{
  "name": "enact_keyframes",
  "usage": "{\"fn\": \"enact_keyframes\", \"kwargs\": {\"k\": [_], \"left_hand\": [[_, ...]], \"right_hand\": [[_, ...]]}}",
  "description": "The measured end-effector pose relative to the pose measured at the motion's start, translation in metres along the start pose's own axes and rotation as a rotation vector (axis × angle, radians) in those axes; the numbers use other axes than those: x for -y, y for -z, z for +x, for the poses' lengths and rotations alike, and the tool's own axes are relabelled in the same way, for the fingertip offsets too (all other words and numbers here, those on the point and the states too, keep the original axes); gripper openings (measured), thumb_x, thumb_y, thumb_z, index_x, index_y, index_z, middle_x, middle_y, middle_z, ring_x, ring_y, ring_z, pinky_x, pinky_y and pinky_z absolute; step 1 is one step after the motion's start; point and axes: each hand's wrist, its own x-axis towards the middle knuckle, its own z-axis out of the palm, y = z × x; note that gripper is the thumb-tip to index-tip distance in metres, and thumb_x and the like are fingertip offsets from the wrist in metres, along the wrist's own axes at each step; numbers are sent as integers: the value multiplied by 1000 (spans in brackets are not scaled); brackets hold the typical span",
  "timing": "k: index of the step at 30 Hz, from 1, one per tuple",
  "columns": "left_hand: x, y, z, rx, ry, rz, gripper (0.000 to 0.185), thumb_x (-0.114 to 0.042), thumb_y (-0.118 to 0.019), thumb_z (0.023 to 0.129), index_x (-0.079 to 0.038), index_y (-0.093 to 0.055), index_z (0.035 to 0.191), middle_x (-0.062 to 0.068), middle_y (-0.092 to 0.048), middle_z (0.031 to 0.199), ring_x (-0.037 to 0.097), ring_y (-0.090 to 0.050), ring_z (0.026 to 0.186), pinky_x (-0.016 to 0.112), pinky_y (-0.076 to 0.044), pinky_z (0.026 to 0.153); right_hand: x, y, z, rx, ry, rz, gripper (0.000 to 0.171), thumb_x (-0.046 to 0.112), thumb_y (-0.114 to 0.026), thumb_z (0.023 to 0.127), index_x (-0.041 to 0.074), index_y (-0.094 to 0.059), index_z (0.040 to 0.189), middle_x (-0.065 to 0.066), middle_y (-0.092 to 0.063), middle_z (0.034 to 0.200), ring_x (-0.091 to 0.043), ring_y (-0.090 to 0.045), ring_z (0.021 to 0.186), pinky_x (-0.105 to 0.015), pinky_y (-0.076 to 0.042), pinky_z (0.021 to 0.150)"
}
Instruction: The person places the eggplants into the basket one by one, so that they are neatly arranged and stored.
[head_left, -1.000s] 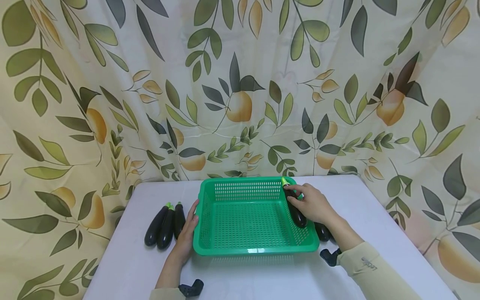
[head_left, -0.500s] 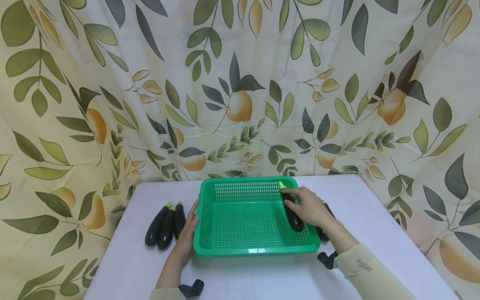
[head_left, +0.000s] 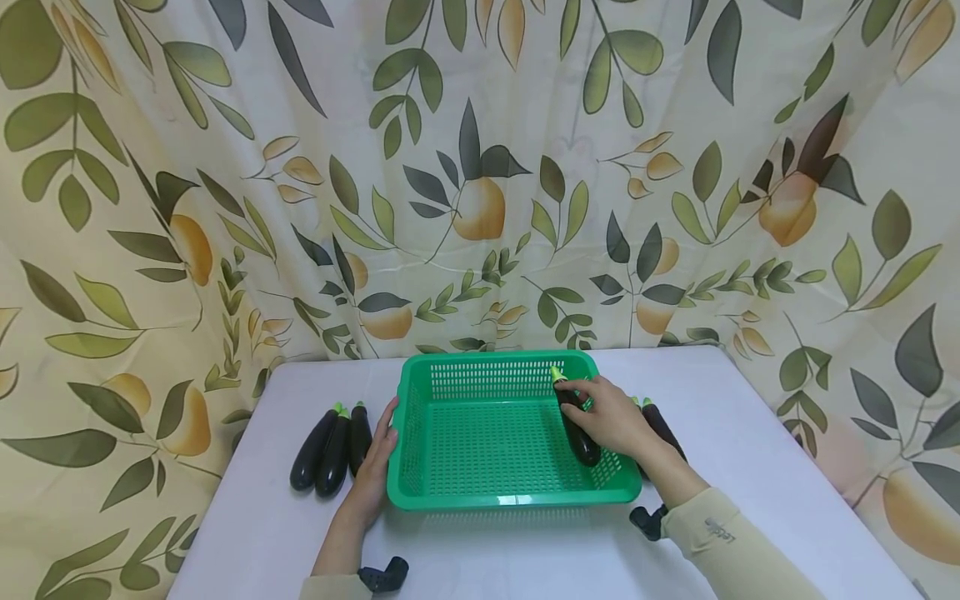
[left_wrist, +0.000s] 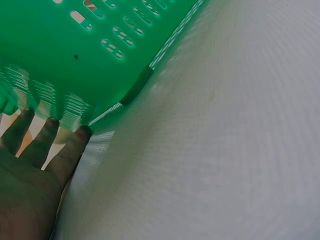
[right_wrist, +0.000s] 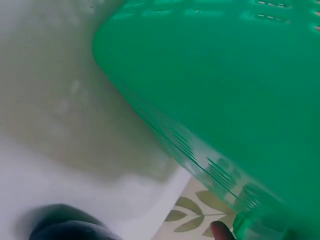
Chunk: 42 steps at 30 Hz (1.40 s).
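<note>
A green perforated basket stands in the middle of a white table. My right hand grips a dark eggplant with a green cap, low inside the basket along its right wall. My left hand rests flat against the basket's left outer wall with straight fingers. Three eggplants lie side by side on the table left of that hand. More eggplants lie right of the basket, partly hidden by my right wrist. The right wrist view shows the basket's outer wall close up.
A leaf-and-fruit patterned curtain hangs behind and around the table. Black wrist camera mounts show near the front edge. Bare white tabletop lies in front of the basket and at the far right.
My right hand has carried the eggplant leftward over the basket's right rim and down inside it. The eggplants on the right have become more visible. The left hand has not moved.
</note>
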Motion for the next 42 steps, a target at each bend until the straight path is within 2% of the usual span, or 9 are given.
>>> {"fn": "enact_keyframes", "kwargs": {"k": [5,11,17,34,42], "left_hand": [[1,0,1,-4,-3,3,48,-58,-31,109,-62,-22,156,-13,-9,174,29,2,163,76,3,120],[1,1,1,0,-12,8,50,-57,-30,109,-58,-20,158,-9,-7,175,32,2,163,77,2,119],[1,0,1,7,-22,12,50,-56,-28,110,-57,-19,159,-8,-6,175,32,3,163,77,2,119],[2,1,1,-4,-17,26,48,-57,-29,109,-62,-21,156,-14,-10,174,29,3,163,76,3,120],[2,1,2,-4,-25,24,49,-55,-28,110,-58,-19,158,-10,-9,175,31,3,163,77,3,119]], "right_hand": [[-1,-5,1,-16,-8,-8,38,26,-68,100,16,-68,137,-16,-63,111,-18,-55,76,-29,-47,58],[-2,-11,0,-39,11,-26,38,25,-69,99,16,-68,136,-16,-62,112,-17,-53,75,-27,-47,56],[-2,-17,0,-62,26,-48,38,23,-70,98,16,-68,136,-11,-58,101,-16,-49,69,-27,-43,52],[-5,-26,1,-71,14,-79,39,27,-69,99,20,-68,138,-7,-52,94,-16,-44,63,-28,-41,46],[-5,-29,1,-72,24,-133,39,28,-71,98,22,-69,137,-5,-56,94,-16,-45,66,-30,-39,51]]}}
